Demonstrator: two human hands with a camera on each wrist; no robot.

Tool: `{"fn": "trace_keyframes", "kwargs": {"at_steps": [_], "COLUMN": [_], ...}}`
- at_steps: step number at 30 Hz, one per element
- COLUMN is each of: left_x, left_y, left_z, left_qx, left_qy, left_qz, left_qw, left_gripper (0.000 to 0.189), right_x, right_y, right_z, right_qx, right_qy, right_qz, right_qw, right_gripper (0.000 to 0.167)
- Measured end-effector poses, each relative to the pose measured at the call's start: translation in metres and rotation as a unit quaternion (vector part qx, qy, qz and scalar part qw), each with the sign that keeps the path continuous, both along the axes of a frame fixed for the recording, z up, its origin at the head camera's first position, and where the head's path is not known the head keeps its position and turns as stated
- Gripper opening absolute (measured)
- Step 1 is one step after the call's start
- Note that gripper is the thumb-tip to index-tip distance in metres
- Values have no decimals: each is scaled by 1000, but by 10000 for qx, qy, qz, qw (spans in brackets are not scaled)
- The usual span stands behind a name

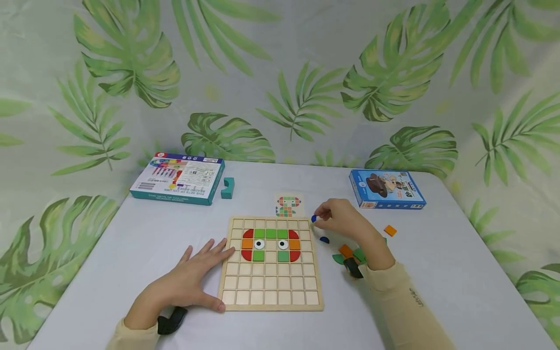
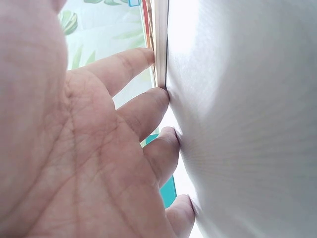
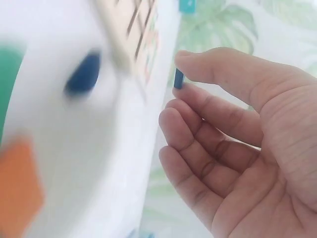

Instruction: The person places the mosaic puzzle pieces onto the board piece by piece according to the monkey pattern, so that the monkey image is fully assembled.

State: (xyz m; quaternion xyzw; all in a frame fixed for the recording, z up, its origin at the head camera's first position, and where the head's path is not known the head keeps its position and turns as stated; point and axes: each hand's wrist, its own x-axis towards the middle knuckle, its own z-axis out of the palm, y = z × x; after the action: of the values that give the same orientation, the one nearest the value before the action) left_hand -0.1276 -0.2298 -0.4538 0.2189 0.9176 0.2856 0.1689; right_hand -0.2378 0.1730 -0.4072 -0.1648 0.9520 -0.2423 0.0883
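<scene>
A wooden grid board (image 1: 271,283) lies on the white table, with red, green and orange tiles and two round eye pieces (image 1: 283,244) in its upper rows. My left hand (image 1: 188,279) is spread along the board's left edge, its fingers straight and touching the rim. Beyond the board's upper right corner, my right hand (image 1: 339,217) pinches a small blue piece (image 3: 179,78) between thumb and forefinger, above the table. A dark blue half-round piece (image 1: 324,239) lies below that hand. A picture card (image 1: 288,205) with a tile pattern rests behind the board.
Loose green and orange tiles (image 1: 345,251) lie partly under my right forearm, and one orange tile (image 1: 391,230) sits farther right. At the back are a bead game box (image 1: 179,179), a teal block (image 1: 227,188) and a blue box (image 1: 387,189). Leaf-patterned cloth hangs behind.
</scene>
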Motion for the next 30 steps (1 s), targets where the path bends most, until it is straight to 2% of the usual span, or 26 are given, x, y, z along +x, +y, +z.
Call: {"fn": "trace_keyframes", "kwargs": {"at_steps": [6,14,21,30], "left_x": [-1,-1,-1,0], "left_y": [1,2,2,-1], "left_z": [0,3,3,2], "left_qx": [-27,19,13,49], "left_qy": [87,107,154,70], "left_qz": [-22,-84,-130,-104], "left_qw": [10000,9999,9998,9999], "left_gripper": [125,124,123,123], "right_x": [3,9,15,17], "right_y": [-39,-91,-130,-163], "right_z": [3,1,-5,-15], "right_qx": [-131,-194,219,524], "right_qy": [-20,164,311,420], "right_qz": [387,1072,1515,1869], "right_qw": [9992,9939,9877,9801], "right_gripper": [22,18,21,17]}}
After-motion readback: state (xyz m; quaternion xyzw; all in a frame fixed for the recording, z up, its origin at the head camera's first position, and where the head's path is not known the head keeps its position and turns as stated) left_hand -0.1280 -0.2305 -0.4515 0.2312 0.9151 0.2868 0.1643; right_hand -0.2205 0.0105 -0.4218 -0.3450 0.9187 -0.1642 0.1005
